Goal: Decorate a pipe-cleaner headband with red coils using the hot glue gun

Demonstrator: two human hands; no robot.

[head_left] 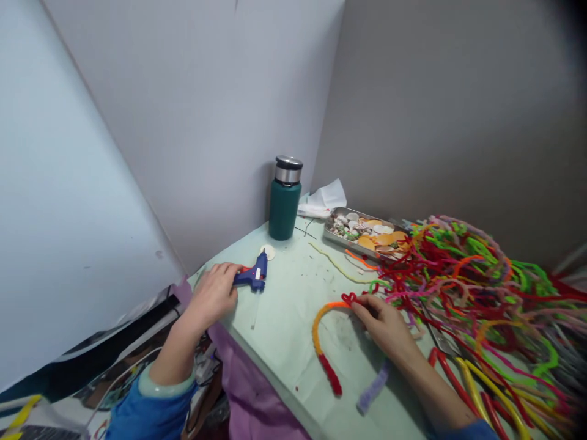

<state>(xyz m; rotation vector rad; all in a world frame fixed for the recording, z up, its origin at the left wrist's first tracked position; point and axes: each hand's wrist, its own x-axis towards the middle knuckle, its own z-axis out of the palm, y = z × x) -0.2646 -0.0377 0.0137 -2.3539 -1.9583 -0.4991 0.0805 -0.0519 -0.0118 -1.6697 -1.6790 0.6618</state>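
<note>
My left hand (216,292) is closed around the handle of a small blue glue gun (254,276), which lies on the table at its left edge. A clear glue stick (255,310) extends from the gun's rear, and its nozzle is over a round whitish disc (267,252). In my right hand (380,318), finger and thumb pinch a pipe cleaner near a small red looped end (350,298). A curved orange-and-red pipe cleaner (317,333) runs from that spot across the table; the join is partly hidden by my fingers. Below my right wrist lies a short purple fuzzy piece (372,388).
A green thermos (285,198) stands at the back corner. Beside it are white tissue (328,198) and a metal tray (328,235) of shells and discs. Tangled pipe cleaners (458,275) fill the right side, with red- and yellow-handled pliers (470,379) before them.
</note>
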